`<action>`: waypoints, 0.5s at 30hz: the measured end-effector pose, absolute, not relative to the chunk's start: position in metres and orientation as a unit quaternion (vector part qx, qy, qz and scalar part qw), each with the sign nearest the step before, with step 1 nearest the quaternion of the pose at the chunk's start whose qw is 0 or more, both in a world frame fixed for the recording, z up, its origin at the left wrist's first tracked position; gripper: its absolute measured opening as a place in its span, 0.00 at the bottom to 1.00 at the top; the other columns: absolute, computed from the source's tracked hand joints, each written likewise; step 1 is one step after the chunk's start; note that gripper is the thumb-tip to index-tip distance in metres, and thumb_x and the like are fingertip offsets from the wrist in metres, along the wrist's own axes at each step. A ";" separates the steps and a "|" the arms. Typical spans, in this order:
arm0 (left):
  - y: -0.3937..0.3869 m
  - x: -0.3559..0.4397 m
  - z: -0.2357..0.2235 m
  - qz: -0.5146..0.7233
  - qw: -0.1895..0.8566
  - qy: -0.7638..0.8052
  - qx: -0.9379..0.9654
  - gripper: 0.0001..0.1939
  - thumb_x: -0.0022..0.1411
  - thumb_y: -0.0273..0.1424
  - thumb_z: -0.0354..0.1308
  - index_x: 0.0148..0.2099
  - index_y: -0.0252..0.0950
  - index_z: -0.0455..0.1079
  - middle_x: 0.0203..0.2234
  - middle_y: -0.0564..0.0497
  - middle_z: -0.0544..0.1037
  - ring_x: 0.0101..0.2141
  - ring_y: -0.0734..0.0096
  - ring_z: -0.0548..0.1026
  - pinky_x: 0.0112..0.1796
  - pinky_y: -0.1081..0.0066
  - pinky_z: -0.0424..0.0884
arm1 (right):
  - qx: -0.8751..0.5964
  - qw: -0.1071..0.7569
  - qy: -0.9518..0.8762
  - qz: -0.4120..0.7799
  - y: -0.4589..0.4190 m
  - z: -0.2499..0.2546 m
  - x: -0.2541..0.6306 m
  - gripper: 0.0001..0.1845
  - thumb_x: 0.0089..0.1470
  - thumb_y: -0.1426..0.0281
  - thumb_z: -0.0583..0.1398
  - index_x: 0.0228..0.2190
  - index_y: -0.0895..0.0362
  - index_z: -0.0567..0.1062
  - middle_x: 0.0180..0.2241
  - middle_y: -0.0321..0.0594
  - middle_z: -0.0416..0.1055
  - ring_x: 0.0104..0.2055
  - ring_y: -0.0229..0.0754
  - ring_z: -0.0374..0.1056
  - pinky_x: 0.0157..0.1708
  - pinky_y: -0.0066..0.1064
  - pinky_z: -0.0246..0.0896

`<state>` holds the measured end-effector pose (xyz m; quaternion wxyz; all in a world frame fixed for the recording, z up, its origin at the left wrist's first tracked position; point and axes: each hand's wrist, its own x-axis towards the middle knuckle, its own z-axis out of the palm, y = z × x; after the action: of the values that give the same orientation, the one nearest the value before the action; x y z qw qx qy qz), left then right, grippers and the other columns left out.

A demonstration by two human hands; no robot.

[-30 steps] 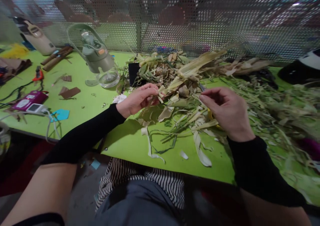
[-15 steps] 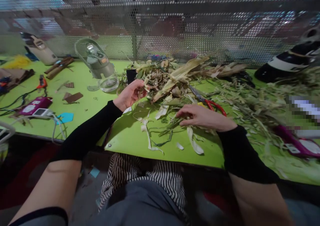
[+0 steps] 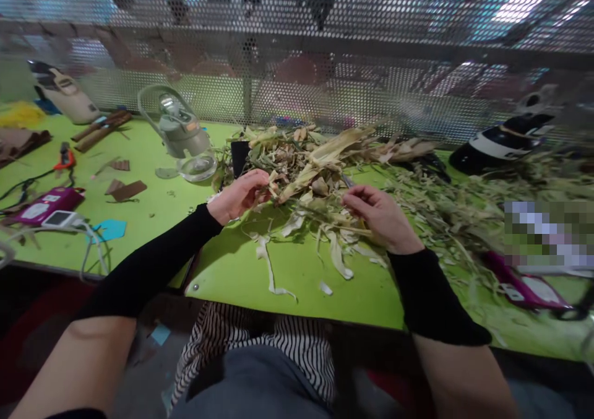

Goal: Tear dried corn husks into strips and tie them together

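My left hand (image 3: 244,195) is closed at the near left edge of a heap of dried plant scraps (image 3: 297,153). Its fingertips pinch a short pale piece of dried husk (image 3: 273,184). My right hand (image 3: 383,216) is at the heap's near right side, thumb and fingers pressed together. What lies between them, if anything, I cannot make out; thin green strands (image 3: 320,210) run up to the fingertips. Just behind these fingers shows a bit of the scissors' blade (image 3: 348,182), the red handles hidden by my hand. Pale husk strips (image 3: 340,257) lie on the green table (image 3: 232,270) between my hands.
A clear bottle with a grey-green lid (image 3: 183,137) stands left of the heap. Further left are a purple device (image 3: 51,205), cables and brown scraps (image 3: 127,190). Loose plant bits, a dark bottle (image 3: 499,140) and another purple device (image 3: 529,286) lie right. A perforated metal screen (image 3: 297,85) rises behind.
My right hand has lifted and moved toward the scissors, now covering their handles. The green strands have shifted up toward the heap. My left hand stays beside the heap. The view has tilted slightly.
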<state>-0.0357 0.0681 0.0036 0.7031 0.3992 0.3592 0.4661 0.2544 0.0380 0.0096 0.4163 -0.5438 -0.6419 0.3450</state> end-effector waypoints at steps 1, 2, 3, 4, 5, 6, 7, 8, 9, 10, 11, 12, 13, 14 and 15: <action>0.067 -0.036 0.004 0.465 0.704 0.354 0.404 0.06 0.53 0.25 0.58 0.31 0.35 0.63 0.25 0.56 0.74 0.24 0.81 0.70 0.28 0.79 0.68 | -0.546 0.428 -0.634 0.341 0.038 0.010 0.255 0.22 0.51 0.48 0.65 0.32 0.54 0.73 0.28 0.35 0.72 0.25 0.35 0.60 0.25 0.30 0.55; 0.067 -0.036 0.004 0.464 0.705 0.350 0.407 0.06 0.52 0.25 0.59 0.31 0.35 0.63 0.25 0.55 0.75 0.24 0.81 0.70 0.27 0.79 0.67 | -0.548 0.436 -0.628 0.339 0.038 0.010 0.256 0.22 0.52 0.47 0.63 0.32 0.54 0.72 0.28 0.35 0.72 0.25 0.35 0.60 0.25 0.30 0.55; 0.067 -0.036 0.004 0.461 0.707 0.349 0.408 0.07 0.51 0.25 0.59 0.31 0.35 0.62 0.25 0.55 0.75 0.24 0.81 0.71 0.26 0.80 0.67 | -0.552 0.436 -0.626 0.337 0.037 0.012 0.257 0.22 0.53 0.47 0.63 0.32 0.54 0.72 0.28 0.36 0.72 0.25 0.36 0.61 0.25 0.30 0.55; 0.066 -0.036 0.005 0.460 0.708 0.350 0.407 0.07 0.51 0.25 0.59 0.31 0.36 0.62 0.25 0.55 0.75 0.24 0.80 0.71 0.27 0.80 0.67 | -0.557 0.422 -0.633 0.332 0.036 0.013 0.258 0.22 0.52 0.47 0.63 0.32 0.54 0.73 0.28 0.36 0.72 0.26 0.37 0.62 0.26 0.30 0.56; 0.066 -0.036 0.005 0.459 0.708 0.352 0.406 0.08 0.50 0.25 0.59 0.31 0.36 0.62 0.25 0.54 0.76 0.25 0.80 0.72 0.27 0.79 0.68 | -0.563 0.393 -0.650 0.327 0.034 0.015 0.258 0.22 0.52 0.47 0.64 0.33 0.54 0.75 0.28 0.37 0.72 0.26 0.38 0.63 0.27 0.31 0.56; 0.066 -0.036 0.005 0.459 0.707 0.353 0.405 0.08 0.50 0.26 0.60 0.31 0.36 0.62 0.25 0.54 0.76 0.25 0.80 0.72 0.27 0.79 0.68 | -0.566 0.348 -0.674 0.323 0.032 0.017 0.257 0.22 0.51 0.47 0.65 0.34 0.54 0.76 0.29 0.37 0.73 0.27 0.39 0.64 0.28 0.32 0.57; 0.066 -0.036 0.005 0.460 0.706 0.353 0.406 0.08 0.49 0.26 0.60 0.30 0.35 0.62 0.24 0.54 0.76 0.25 0.80 0.72 0.27 0.79 0.69 | -0.564 0.296 -0.702 0.319 0.030 0.018 0.256 0.22 0.50 0.47 0.66 0.35 0.53 0.78 0.30 0.38 0.74 0.29 0.40 0.65 0.29 0.33 0.58; 0.066 -0.036 0.005 0.462 0.706 0.351 0.406 0.08 0.49 0.26 0.60 0.30 0.35 0.62 0.24 0.54 0.76 0.25 0.80 0.72 0.27 0.79 0.69 | -0.557 0.247 -0.729 0.312 0.029 0.018 0.253 0.24 0.49 0.47 0.66 0.37 0.53 0.79 0.32 0.40 0.75 0.30 0.42 0.66 0.30 0.34 0.59; 0.065 -0.036 0.006 0.465 0.706 0.347 0.406 0.08 0.49 0.26 0.60 0.30 0.35 0.62 0.24 0.54 0.76 0.25 0.80 0.72 0.27 0.79 0.69 | -0.545 0.208 -0.753 0.303 0.027 0.018 0.251 0.24 0.48 0.47 0.67 0.38 0.53 0.79 0.34 0.41 0.76 0.31 0.43 0.67 0.31 0.35 0.60; 0.065 -0.036 0.006 0.466 0.707 0.342 0.407 0.08 0.49 0.26 0.61 0.30 0.35 0.62 0.24 0.54 0.76 0.25 0.80 0.72 0.27 0.79 0.69 | -0.532 0.187 -0.771 0.296 0.026 0.017 0.248 0.24 0.48 0.47 0.67 0.37 0.52 0.79 0.35 0.42 0.76 0.33 0.45 0.68 0.32 0.36 0.60; 0.064 -0.035 0.006 0.465 0.709 0.336 0.410 0.08 0.49 0.26 0.61 0.30 0.35 0.62 0.24 0.53 0.77 0.25 0.80 0.73 0.27 0.79 0.69 | -0.521 0.178 -0.784 0.287 0.025 0.017 0.246 0.22 0.49 0.47 0.66 0.35 0.53 0.79 0.36 0.42 0.76 0.34 0.46 0.69 0.33 0.37 0.60; 0.063 -0.035 0.007 0.462 0.713 0.328 0.414 0.08 0.49 0.26 0.61 0.30 0.35 0.63 0.25 0.53 0.77 0.25 0.79 0.73 0.27 0.79 0.69 | -0.513 0.176 -0.792 0.280 0.025 0.016 0.244 0.21 0.51 0.48 0.65 0.32 0.53 0.79 0.36 0.42 0.77 0.35 0.46 0.69 0.34 0.37 0.60; 0.061 -0.035 0.007 0.455 0.717 0.321 0.419 0.08 0.49 0.26 0.61 0.30 0.35 0.63 0.25 0.53 0.77 0.26 0.79 0.74 0.27 0.78 0.69 | -0.509 0.178 -0.795 0.279 0.025 0.015 0.243 0.20 0.53 0.49 0.63 0.30 0.53 0.78 0.35 0.42 0.77 0.34 0.46 0.69 0.34 0.37 0.60; 0.060 -0.035 0.007 0.444 0.723 0.313 0.426 0.09 0.50 0.27 0.62 0.31 0.35 0.63 0.25 0.53 0.77 0.26 0.78 0.75 0.28 0.78 0.69 | -0.512 0.185 -0.790 0.283 0.025 0.015 0.243 0.19 0.55 0.50 0.62 0.29 0.53 0.78 0.34 0.41 0.77 0.33 0.45 0.69 0.33 0.36 0.59; 0.058 -0.035 0.007 0.430 0.730 0.307 0.434 0.09 0.50 0.27 0.63 0.31 0.35 0.64 0.26 0.53 0.78 0.27 0.77 0.75 0.28 0.77 0.70 | -0.519 0.202 -0.778 0.290 0.025 0.015 0.245 0.19 0.56 0.50 0.61 0.29 0.53 0.77 0.32 0.41 0.76 0.31 0.44 0.68 0.32 0.36 0.58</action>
<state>-0.0353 0.0580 0.0069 0.7299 0.4337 0.3069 0.4301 0.2446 0.0250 0.0150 0.2019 -0.5193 -0.7781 0.2900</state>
